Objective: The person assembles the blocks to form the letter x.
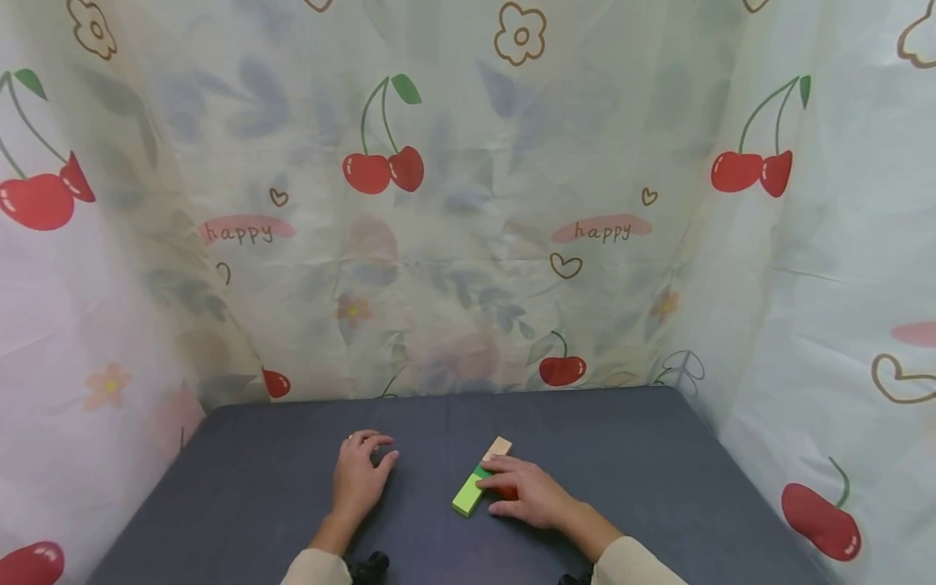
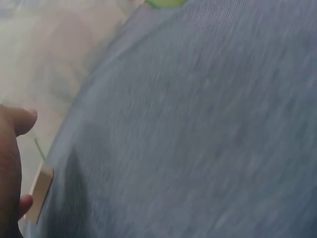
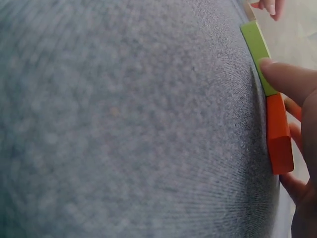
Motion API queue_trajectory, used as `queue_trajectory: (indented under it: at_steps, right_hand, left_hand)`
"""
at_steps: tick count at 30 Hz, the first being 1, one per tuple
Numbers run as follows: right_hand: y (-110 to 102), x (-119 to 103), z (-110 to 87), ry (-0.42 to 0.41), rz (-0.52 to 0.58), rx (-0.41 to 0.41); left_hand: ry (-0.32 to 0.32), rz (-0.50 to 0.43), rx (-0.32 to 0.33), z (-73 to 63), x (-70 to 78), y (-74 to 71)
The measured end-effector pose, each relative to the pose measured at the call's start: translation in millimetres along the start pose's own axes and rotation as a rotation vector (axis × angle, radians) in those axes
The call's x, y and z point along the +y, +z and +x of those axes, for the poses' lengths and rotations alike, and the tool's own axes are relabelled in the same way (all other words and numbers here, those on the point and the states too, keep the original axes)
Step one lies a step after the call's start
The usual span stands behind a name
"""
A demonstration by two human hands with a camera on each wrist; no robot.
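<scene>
A row of small rectangular blocks lies on the dark table: a lime block point(image 1: 468, 496), a darker green block point(image 1: 480, 470) and a tan wooden block point(image 1: 500, 446) at its far end. My right hand point(image 1: 532, 492) is over the row's right side, its fingers curled round an orange block point(image 3: 279, 129). The right thumb point(image 3: 282, 77) overlaps the lime block in the right wrist view. My left hand point(image 1: 358, 478) lies to the left of the row, fingers loosely bent, with nothing visible in it. A tan block point(image 2: 41, 192) shows beyond its fingertips in the left wrist view.
The dark grey cloth-covered table point(image 1: 270, 463) has a printed curtain point(image 1: 453, 284) behind it and on both sides. Black straps or mounts point(image 1: 369, 566) sit at the wrists, near light sleeves point(image 1: 316, 568).
</scene>
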State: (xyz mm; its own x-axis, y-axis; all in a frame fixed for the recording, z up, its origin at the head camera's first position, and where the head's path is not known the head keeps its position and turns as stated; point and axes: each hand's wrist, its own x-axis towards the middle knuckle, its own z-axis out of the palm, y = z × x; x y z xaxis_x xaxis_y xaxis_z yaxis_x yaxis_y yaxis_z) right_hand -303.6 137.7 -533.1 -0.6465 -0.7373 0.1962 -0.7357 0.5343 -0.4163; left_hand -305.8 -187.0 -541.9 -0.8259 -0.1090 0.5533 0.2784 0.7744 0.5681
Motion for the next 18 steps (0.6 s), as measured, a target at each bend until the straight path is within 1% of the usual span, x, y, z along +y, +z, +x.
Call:
queue_trajectory:
  at_steps: [3,5,9,13,18]
  right_hand:
    - [0.4,1.0,-1.1,-0.001,0.003,-0.005]
    - [0.6,1.3,-0.9,0.005,0.007,-0.013]
    - [1.0,1.9,-0.9,0.020,0.011,-0.027]
    - [0.8,2.4,-0.5,0.030,0.020,-0.035]
    - [-0.4,1.1,-1.0,0.038,0.045,-0.036]
  left_hand:
    - [0.034,0.035,0.010,2.0,-6.3,-2.5]
    - [0.040,0.062,-0.003,3.4,-10.5,-5.0]
    - [0.024,0.120,-0.071,5.8,-19.4,-8.1]
    - [0.012,0.151,-0.140,7.7,-24.3,-11.8]
    - [-0.015,0.194,-0.265,11.7,-26.8,-16.6]
